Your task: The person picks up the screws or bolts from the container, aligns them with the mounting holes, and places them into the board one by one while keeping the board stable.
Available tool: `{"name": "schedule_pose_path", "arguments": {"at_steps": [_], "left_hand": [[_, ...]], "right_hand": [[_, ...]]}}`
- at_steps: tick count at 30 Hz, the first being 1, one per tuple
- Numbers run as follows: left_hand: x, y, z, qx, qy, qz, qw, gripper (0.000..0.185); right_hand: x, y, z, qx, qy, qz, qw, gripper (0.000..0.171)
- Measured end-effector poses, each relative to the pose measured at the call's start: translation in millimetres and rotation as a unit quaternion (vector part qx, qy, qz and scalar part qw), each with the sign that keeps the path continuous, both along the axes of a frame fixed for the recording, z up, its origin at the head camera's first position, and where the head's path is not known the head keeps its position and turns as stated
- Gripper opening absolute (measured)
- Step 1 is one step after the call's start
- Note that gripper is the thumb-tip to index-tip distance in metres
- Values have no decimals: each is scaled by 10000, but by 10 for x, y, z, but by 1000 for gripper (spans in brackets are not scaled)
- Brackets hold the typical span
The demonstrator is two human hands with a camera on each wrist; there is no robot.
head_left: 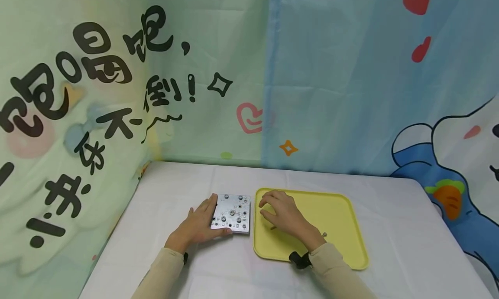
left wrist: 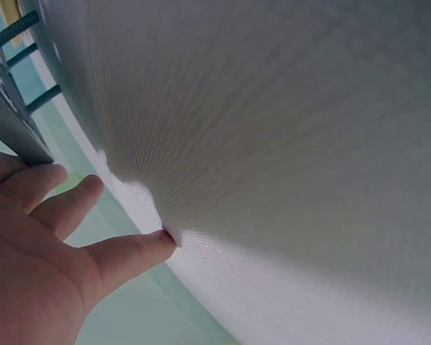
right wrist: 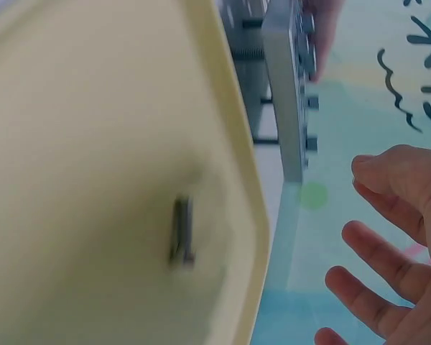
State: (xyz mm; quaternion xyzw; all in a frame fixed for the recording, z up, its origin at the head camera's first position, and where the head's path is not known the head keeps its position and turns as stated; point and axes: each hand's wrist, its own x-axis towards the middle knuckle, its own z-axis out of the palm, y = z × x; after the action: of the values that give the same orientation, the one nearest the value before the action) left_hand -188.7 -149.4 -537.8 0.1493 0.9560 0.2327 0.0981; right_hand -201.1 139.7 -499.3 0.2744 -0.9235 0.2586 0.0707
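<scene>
A square silver metal plate (head_left: 241,203) with several screws in its top stands on the white table. Screw shanks (left wrist: 43,98) stick out below it in the left wrist view. My left hand (head_left: 202,225) holds its left side, the thumb along the near edge and the fingers at the far left corner. One outer finger touches the tablecloth. Above the left part of a yellow tray (head_left: 335,208) is my right hand (head_left: 284,212), its fingers loosely bent, nothing visible between them. A dark screw (right wrist: 181,231), blurred, lies in the tray below it.
Another small screw (head_left: 324,235) is in the tray beside the right wrist. A black wrist camera (head_left: 299,260) hangs under the right sleeve, over the tray's near rim. A printed curtain (head_left: 331,95) hangs behind the table (head_left: 401,229).
</scene>
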Motion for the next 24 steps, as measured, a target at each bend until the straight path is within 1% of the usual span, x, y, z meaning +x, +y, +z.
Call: {"name": "schedule_pose_path", "arguments": {"at_steps": [4,8,13,18,24], "left_hand": [[9,0,8,45,-20,-3,10000,124],[16,2,21,83,-68,-9,9999,124],[22,2,33,74,-105,16,9999,124],[23,5,38,95,-119,17,9999,124],[31,5,49,133,-89,11,9999,123]], "right_hand": [[45,204,-34,10,144,-114,9998,13],[84,372,-93,63,170,-203,9996,14],[109,489,-166,132,-171,-126,9997,11],[102,503,-217,73,-593,-1,9982,9],[78,495,-228,119,-862,127,9961,11]]}}
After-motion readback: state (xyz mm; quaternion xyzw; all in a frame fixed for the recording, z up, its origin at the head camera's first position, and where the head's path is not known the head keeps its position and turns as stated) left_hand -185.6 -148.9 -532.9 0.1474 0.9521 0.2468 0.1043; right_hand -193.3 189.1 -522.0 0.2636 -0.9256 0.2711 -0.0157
